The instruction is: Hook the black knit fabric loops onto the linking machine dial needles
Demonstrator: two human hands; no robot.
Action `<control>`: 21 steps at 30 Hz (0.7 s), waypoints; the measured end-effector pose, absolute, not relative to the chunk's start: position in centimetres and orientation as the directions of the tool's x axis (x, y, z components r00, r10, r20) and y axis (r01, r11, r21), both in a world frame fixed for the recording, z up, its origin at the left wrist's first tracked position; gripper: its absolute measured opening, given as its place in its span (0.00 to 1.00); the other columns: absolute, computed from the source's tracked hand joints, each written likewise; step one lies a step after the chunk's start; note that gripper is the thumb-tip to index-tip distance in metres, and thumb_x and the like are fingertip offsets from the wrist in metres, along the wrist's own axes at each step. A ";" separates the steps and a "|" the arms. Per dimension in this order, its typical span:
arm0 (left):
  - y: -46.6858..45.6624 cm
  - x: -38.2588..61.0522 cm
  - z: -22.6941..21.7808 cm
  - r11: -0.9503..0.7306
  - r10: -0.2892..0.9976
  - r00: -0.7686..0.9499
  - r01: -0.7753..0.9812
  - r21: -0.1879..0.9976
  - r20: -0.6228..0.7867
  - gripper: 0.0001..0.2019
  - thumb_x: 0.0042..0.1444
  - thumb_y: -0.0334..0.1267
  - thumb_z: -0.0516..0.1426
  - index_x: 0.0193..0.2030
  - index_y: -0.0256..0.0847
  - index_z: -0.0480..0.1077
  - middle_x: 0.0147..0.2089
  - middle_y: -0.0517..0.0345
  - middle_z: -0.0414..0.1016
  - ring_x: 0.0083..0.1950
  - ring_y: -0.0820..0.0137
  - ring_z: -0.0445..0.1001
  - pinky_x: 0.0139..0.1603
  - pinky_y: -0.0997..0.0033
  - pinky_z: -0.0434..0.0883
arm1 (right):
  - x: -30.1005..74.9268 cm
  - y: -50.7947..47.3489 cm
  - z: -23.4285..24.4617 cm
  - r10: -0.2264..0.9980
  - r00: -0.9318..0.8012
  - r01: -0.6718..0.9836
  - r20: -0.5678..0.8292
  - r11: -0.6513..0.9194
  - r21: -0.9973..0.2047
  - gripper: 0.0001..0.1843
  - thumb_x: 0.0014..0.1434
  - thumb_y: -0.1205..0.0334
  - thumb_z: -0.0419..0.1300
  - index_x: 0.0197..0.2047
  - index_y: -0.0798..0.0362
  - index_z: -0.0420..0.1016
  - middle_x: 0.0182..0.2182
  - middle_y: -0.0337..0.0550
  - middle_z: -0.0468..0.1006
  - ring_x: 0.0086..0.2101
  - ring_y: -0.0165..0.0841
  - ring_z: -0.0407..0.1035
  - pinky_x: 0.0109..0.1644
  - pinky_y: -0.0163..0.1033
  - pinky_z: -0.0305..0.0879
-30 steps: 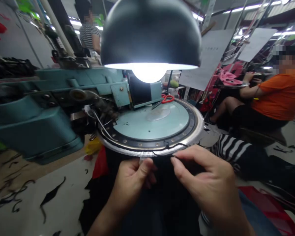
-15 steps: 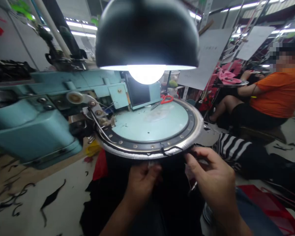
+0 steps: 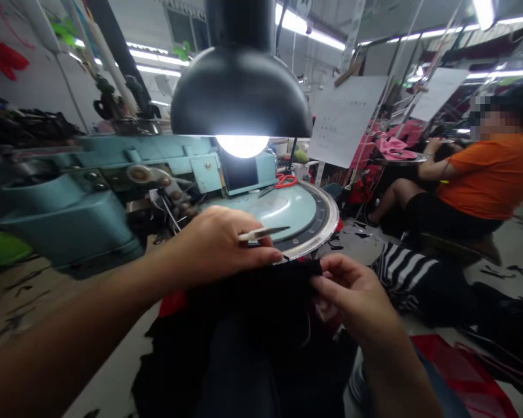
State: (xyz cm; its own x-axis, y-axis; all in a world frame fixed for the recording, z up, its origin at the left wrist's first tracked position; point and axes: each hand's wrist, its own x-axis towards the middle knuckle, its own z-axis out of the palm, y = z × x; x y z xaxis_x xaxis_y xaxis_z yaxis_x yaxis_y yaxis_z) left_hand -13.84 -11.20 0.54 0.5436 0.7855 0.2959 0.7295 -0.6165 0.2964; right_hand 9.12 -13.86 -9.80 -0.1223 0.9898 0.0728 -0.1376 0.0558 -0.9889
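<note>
A black knit fabric (image 3: 265, 293) hangs from the front of a toothed metal ring (image 3: 330, 223) around a pale green dial (image 3: 298, 209). My left hand (image 3: 220, 241) is closed on a small white-handled pointed blade (image 3: 261, 233), which juts out to the right between its fingers. Its thumb lies along the fabric's upper edge at the ring's teeth. To the right, my right hand (image 3: 357, 299) pinches the fabric's top corner between thumb and fingers. The fabric and my left hand hide the front of the ring.
A lit black lamp (image 3: 242, 96) hangs low over the dial. Red-handled scissors (image 3: 286, 181) lie at the dial's back. The green machine body (image 3: 74, 226) stands at left. A person in an orange shirt (image 3: 497, 174) sits at right, near striped fabric (image 3: 405, 267).
My left hand has risen from below the ring to its front edge, and the blade now shows in it. The fabric's edge has come up over the ring's front. The view has shifted.
</note>
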 end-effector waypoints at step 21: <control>-7.8 -11.7 0.8 -0.611 0.772 0.629 0.695 0.380 0.093 0.06 0.48 0.39 0.59 0.25 0.40 0.71 0.30 0.63 0.72 0.30 0.73 0.68 0.32 0.77 0.63 | 8.3 -13.5 -8.6 0.936 0.053 0.038 0.348 0.347 -0.937 0.08 0.55 0.58 0.67 0.34 0.54 0.82 0.23 0.39 0.79 0.22 0.30 0.71 0.25 0.32 0.69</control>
